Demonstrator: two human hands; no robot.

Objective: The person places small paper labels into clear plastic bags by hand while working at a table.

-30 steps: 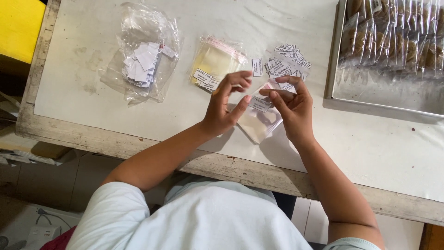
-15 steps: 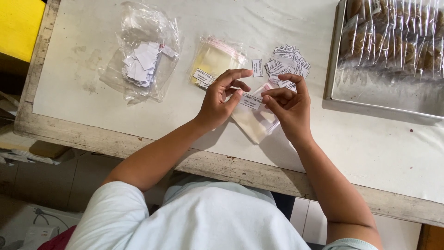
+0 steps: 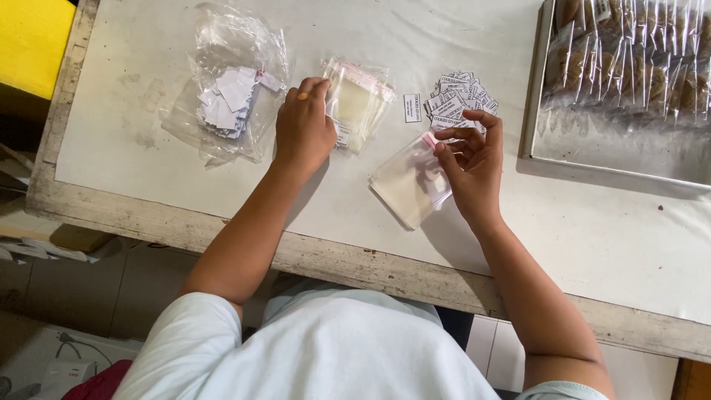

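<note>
My right hand (image 3: 471, 164) pinches the top edge of a small stack of clear plastic pouches (image 3: 409, 185) that rests on the white table (image 3: 148, 148). Just beyond its fingers lies a pile of small printed paper labels (image 3: 458, 98), with one label (image 3: 412, 107) apart to the left. My left hand (image 3: 304, 127) lies fingers down on another stack of clear pouches with a pink strip (image 3: 358, 104); whether it grips one I cannot tell. Left of it sits a crumpled clear bag holding white paper slips (image 3: 229, 100).
A metal tray (image 3: 535, 111) at the far right holds several rows of wrapped brown cookies (image 3: 629, 55). The table's worn wooden front edge (image 3: 355, 263) runs below my arms. A yellow object (image 3: 33, 41) stands off the table's left side.
My hands were together over the pouches near the middle. Now my left hand has moved left onto the pink-stripped pouch stack, while my right hand stays holding the near stack.
</note>
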